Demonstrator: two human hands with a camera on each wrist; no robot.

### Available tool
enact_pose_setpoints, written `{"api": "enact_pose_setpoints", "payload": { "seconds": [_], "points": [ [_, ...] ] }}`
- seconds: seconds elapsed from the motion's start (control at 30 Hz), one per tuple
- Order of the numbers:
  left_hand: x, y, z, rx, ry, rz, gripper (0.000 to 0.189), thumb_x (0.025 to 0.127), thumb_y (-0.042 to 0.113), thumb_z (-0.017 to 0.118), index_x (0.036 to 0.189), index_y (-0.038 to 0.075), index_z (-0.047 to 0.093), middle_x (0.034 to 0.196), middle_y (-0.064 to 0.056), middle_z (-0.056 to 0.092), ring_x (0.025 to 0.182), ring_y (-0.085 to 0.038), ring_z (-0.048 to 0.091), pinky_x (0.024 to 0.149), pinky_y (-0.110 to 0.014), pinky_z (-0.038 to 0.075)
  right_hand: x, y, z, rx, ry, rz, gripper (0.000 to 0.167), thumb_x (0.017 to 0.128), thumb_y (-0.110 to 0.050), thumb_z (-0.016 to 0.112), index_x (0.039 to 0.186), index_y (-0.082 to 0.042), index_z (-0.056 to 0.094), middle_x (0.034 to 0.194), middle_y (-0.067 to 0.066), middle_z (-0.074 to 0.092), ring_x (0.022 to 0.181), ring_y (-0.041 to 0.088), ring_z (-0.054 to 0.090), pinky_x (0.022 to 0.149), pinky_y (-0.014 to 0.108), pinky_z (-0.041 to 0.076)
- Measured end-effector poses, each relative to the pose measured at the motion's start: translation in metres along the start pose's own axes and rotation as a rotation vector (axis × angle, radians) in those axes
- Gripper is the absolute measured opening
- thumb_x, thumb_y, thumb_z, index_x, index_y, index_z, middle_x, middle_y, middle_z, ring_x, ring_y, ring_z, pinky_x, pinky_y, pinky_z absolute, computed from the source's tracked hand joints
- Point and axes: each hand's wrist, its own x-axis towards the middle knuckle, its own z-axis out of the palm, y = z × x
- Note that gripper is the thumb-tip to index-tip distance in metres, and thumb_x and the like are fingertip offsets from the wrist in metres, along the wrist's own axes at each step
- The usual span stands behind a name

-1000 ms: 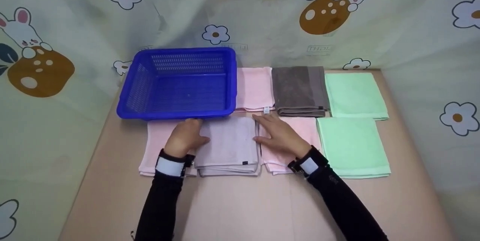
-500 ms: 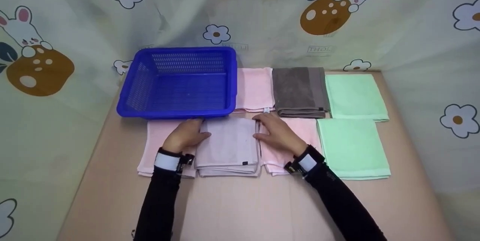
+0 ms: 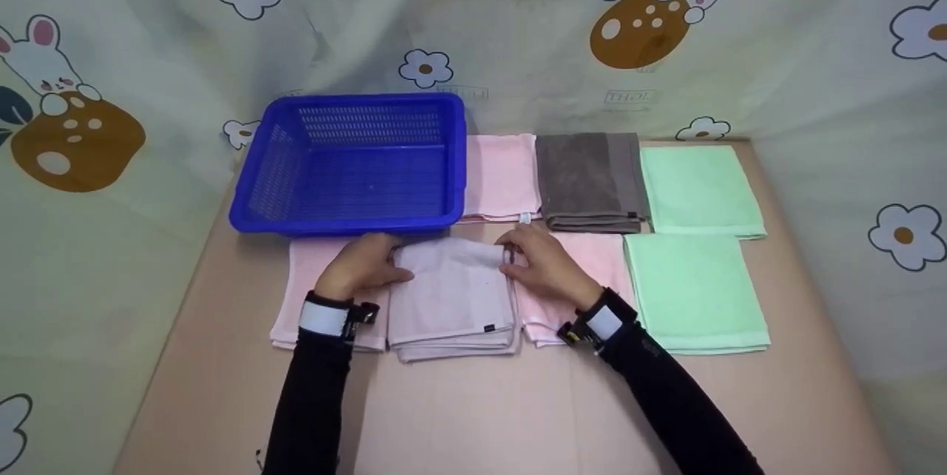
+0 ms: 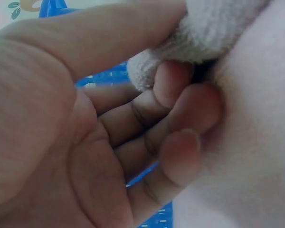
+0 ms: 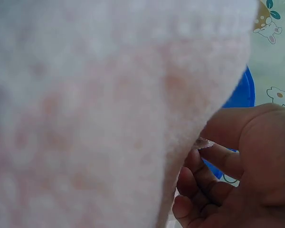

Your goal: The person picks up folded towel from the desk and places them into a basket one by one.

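Observation:
A folded light grey towel with a small black tag lies between my two hands in the front row. My left hand grips its left edge; in the left wrist view the thumb lies over the grey terry cloth and curled fingers are beneath it. On the other side my right hand pinches the towel's far right edge. Pink towels lie on both sides, partly under my hands. In the right wrist view, blurred pale pink cloth fills most of the picture.
Behind the left hand stands a blue plastic basket. The back row holds a pink towel, a dark grey-brown towel and a green towel. Another green towel lies at front right. A patterned curtain hangs behind the table.
The light grey towel's far edge has come up slightly in my hands, and its near edge has slid a little toward me. Basket and other towels stay put.

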Motion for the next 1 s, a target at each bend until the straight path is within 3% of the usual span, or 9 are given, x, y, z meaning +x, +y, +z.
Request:
{"api": "enact_pose_setpoints", "payload": {
  "seconds": [0.17, 0.33, 0.47, 0.63, 0.77, 0.87, 1.0],
  "points": [
    [-0.004, 0.002, -0.006, 0.025, 0.013, 0.067, 0.028, 0.079, 0.023, 0.087, 0.080, 0.009, 0.063, 0.068, 0.004, 0.043, 0.065, -0.017, 0.045, 0.060, -0.033, 0.037, -0.001, 0.000, 0.000, 0.011, -0.003, -0.014, 0.030, 0.085, -0.014, 0.081, 0.111, -0.004, 0.071, 0.098, 0.008, 0.066, 0.096, 0.026, 0.059, 0.089, 0.043, 0.049],
    [-0.014, 0.006, -0.016, -0.015, -0.009, 0.118, 0.026, 0.077, 0.024, 0.089, 0.078, 0.011, 0.066, 0.066, 0.007, 0.043, 0.063, -0.013, 0.043, 0.058, -0.030, 0.035, -0.002, -0.001, -0.004, 0.043, -0.015, -0.052, 0.025, 0.084, -0.011, 0.082, 0.106, -0.007, 0.071, 0.095, 0.005, 0.067, 0.092, 0.022, 0.061, 0.085, 0.038, 0.050],
    [-0.024, 0.009, -0.027, -0.091, -0.046, 0.199, 0.029, 0.077, 0.025, 0.091, 0.076, 0.013, 0.065, 0.066, 0.007, 0.045, 0.064, -0.012, 0.044, 0.060, -0.027, 0.035, -0.004, -0.003, -0.011, 0.078, -0.029, -0.084, 0.024, 0.084, -0.011, 0.083, 0.104, -0.008, 0.071, 0.093, 0.004, 0.067, 0.088, 0.020, 0.062, 0.080, 0.033, 0.050],
    [-0.035, 0.010, -0.038, -0.229, -0.060, 0.304, 0.025, 0.081, 0.029, 0.090, 0.085, 0.015, 0.071, 0.085, 0.002, 0.061, 0.085, -0.018, 0.058, 0.075, -0.032, 0.052, -0.005, -0.010, -0.025, 0.143, -0.049, -0.111, 0.024, 0.084, -0.008, 0.081, 0.105, -0.008, 0.070, 0.093, 0.004, 0.066, 0.086, 0.022, 0.063, 0.078, 0.033, 0.052],
    [-0.041, 0.010, -0.045, -0.316, -0.072, 0.288, 0.021, 0.089, 0.031, 0.083, 0.099, 0.017, 0.071, 0.096, 0.003, 0.065, 0.093, -0.018, 0.061, 0.083, -0.035, 0.054, -0.008, -0.020, -0.036, 0.182, -0.034, -0.125, 0.023, 0.085, -0.003, 0.077, 0.106, -0.008, 0.069, 0.097, 0.005, 0.067, 0.090, 0.020, 0.065, 0.079, 0.037, 0.057],
    [-0.045, 0.011, -0.048, -0.343, -0.049, 0.278, 0.019, 0.094, 0.029, 0.078, 0.105, 0.017, 0.067, 0.094, 0.004, 0.062, 0.088, -0.017, 0.059, 0.078, -0.029, 0.049, -0.010, -0.028, -0.044, 0.177, 0.004, -0.131, 0.024, 0.085, -0.002, 0.076, 0.106, -0.009, 0.069, 0.101, 0.004, 0.066, 0.096, 0.021, 0.064, 0.085, 0.040, 0.056],
    [-0.049, 0.015, -0.051, -0.384, 0.035, 0.320, 0.018, 0.099, 0.021, 0.071, 0.113, 0.013, 0.062, 0.093, 0.003, 0.059, 0.081, -0.014, 0.057, 0.070, -0.024, 0.047, -0.009, -0.037, -0.052, 0.218, 0.066, -0.144, 0.027, 0.086, 0.000, 0.076, 0.109, -0.009, 0.068, 0.103, 0.004, 0.064, 0.102, 0.021, 0.064, 0.092, 0.040, 0.055]
  ]
}}
